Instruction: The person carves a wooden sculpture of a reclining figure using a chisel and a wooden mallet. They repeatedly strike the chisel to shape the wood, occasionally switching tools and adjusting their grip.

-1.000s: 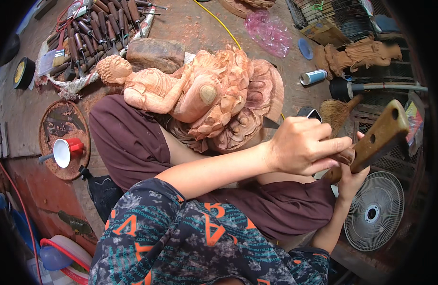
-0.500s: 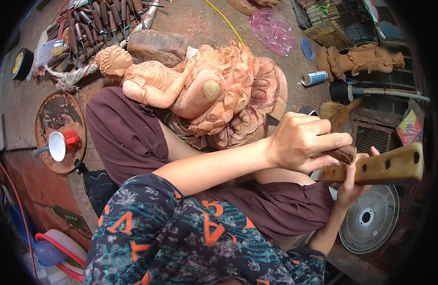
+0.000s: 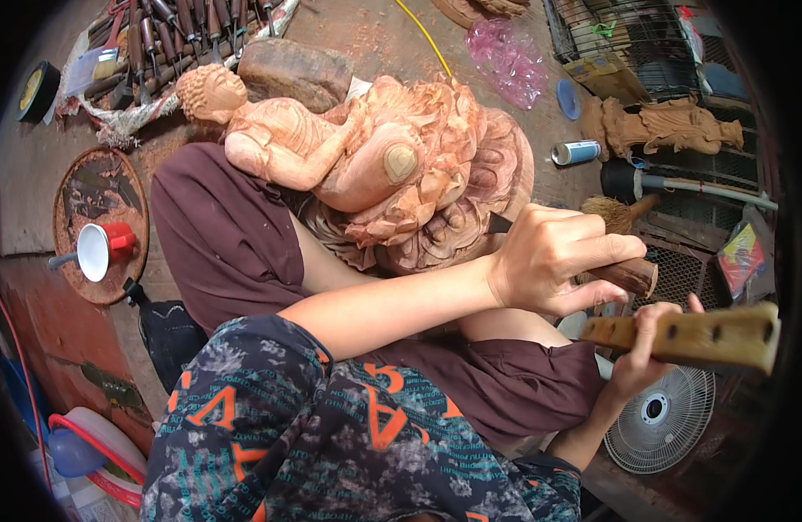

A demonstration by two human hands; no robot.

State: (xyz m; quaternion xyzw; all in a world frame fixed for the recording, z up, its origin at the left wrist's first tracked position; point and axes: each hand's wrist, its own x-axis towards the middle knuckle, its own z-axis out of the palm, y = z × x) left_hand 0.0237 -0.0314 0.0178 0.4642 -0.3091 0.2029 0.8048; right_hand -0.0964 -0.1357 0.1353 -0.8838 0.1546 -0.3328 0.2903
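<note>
A carved wooden figure (image 3: 284, 143) lies on its side across my lap, its head at the left and its petalled base (image 3: 497, 174) at the right. My left hand (image 3: 558, 261) is closed around a chisel (image 3: 631, 277), whose wooden handle end sticks out to the right. The dark blade shows beside the base; whether its edge touches the wood is hidden. Below and right of that handle, my right hand (image 3: 643, 352) grips a flat, yellowish wooden mallet (image 3: 714, 341) with dark round spots along its side. A visible gap separates mallet and chisel handle.
Many carving chisels (image 3: 188, 26) lie on a cloth at upper left, near a wooden block (image 3: 292, 74). A round tray (image 3: 66, 204) holds shavings and a red-and-white cup (image 3: 96, 252). At right are a can (image 3: 577, 153), another carving (image 3: 671, 126), a brush (image 3: 614, 209) and a fan (image 3: 662, 418).
The mallet has dropped away from the chisel handle, which it overlapped before. My left hand keeps its hold on the chisel beside the base. The whole view has shifted slightly.
</note>
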